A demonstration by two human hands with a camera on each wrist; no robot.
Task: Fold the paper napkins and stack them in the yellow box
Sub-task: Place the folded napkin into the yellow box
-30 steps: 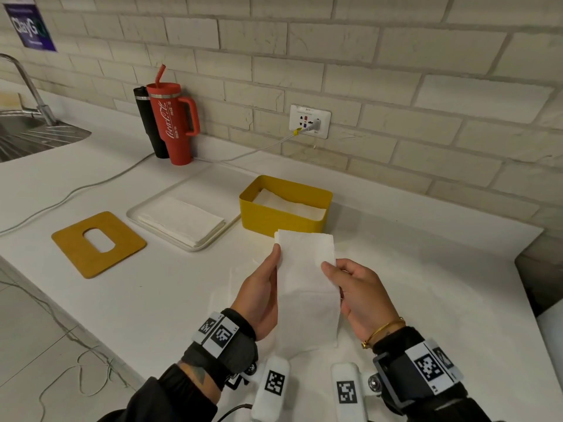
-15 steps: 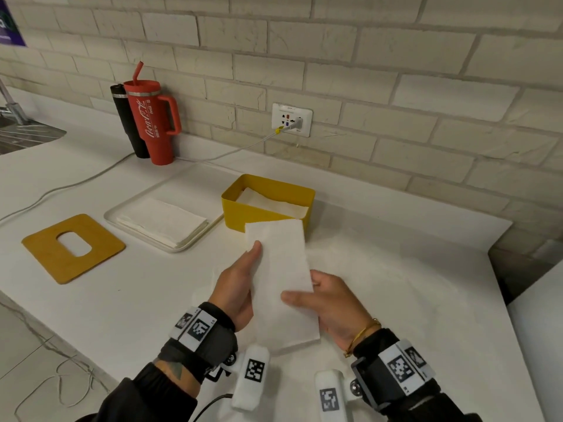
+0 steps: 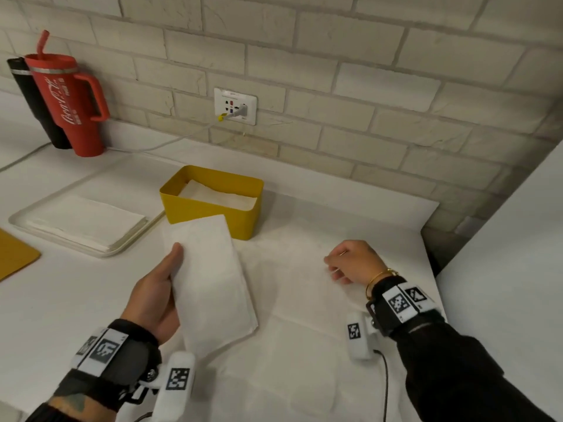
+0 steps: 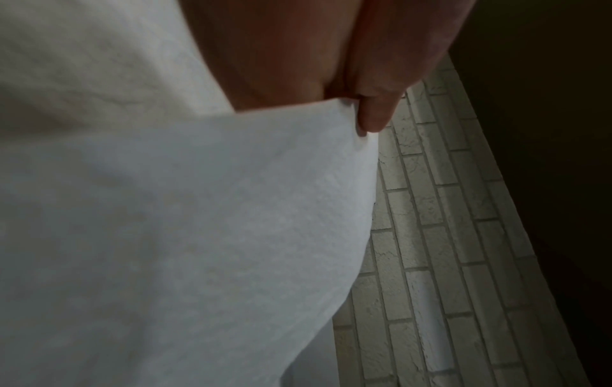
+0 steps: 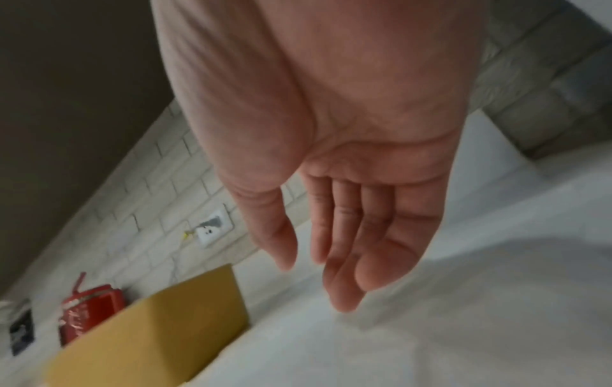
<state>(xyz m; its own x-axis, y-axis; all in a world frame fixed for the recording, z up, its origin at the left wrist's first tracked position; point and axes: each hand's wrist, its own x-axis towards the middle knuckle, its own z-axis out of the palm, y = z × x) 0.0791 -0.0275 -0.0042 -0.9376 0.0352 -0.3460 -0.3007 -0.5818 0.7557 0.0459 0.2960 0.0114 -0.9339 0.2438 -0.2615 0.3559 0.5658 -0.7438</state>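
Meanwhile the left hand (image 3: 155,295) pinches a folded napkin (image 3: 213,281) at seven o'clock of the yellow box (image 3: 210,211), while the right hand (image 3: 355,263) hangs relaxed, fingers loose, over the desk (image 3: 304,300).

Folded napkin (image 3: 213,281): white, long rectangle, tilted, centre-left of the head frame, pinched along its left edge by the left hand (image 3: 155,296), thumb on top; near end just above the surface. Fills most of the left wrist frame (image 4: 185,222).

Yellow box (image 3: 210,213): rectangular, open-topped, upright, centre of frame just beyond the folded napkin's far end. Holds white folded napkins (image 3: 219,196) lying flat inside.

Napkin stack (image 3: 88,220): white, unfolded, flat on a tray at left of frame, beside the box.
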